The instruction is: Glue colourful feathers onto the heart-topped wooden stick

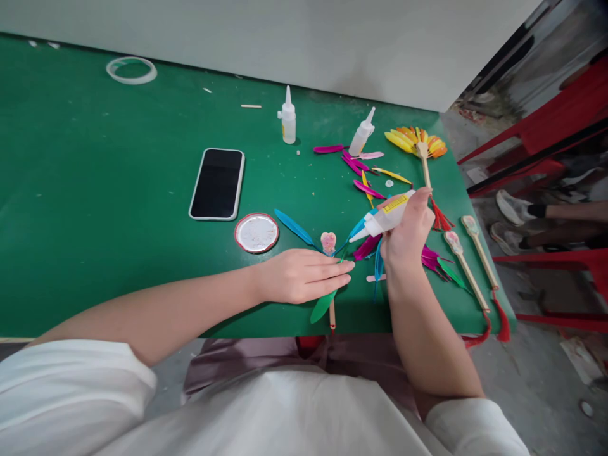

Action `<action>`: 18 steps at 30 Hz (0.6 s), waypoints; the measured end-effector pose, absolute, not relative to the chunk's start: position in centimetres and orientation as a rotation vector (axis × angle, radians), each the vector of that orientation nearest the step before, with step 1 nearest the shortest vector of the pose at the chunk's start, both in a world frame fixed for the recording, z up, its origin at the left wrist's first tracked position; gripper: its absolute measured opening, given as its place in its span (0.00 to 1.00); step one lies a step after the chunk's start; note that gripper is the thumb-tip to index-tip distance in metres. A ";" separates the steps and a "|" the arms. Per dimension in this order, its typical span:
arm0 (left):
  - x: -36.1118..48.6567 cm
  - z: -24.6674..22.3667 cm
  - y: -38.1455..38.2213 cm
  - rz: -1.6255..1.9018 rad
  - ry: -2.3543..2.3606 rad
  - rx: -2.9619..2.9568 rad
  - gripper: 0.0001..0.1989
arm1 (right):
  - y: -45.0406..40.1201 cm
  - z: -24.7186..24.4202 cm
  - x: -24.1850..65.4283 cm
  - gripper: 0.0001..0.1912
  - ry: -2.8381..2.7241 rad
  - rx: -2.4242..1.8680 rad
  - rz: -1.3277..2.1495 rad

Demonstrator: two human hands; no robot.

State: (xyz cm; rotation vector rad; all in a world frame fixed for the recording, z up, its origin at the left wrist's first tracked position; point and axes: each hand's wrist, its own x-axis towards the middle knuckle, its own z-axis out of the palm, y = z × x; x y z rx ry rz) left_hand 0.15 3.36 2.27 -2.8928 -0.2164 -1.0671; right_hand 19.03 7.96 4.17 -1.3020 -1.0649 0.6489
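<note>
My left hand [301, 275] lies across a wooden-handled heart-topped stick [328, 243], fingers together and the thumb hidden. A green feather [323, 308] pokes out below those fingers, its thin end by the fingertips, and seems pinched there. In my right hand [409, 228] is a clear glue bottle [387, 215], tilted with its nozzle pointing down-left, just above my left fingertips. A blue feather [294, 228] extends up-left from beside the heart. Under and around the bottle lie more blue and magenta feathers [368, 247].
Two glue bottles [288, 120] stand farther back. Left are a phone [217, 185], a red-rimmed lid [256, 233] and a tape ring [132, 70]. Rightward lie a yellow feather fan [418, 140] and two tasselled sticks [468, 269]. A person's legs [565, 212] show beyond the table edge.
</note>
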 end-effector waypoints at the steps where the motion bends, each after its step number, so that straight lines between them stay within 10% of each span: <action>1: 0.1 2.2 3.4 -1.070 -0.218 -2.894 0.11 | 8.0 4.1 19.0 0.32 -1.070 -1.305 0.642; 18: 0.1 2.3 3.4 -1.067 -0.236 -2.920 0.11 | 7.4 4.4 19.1 0.31 -1.145 -1.273 0.605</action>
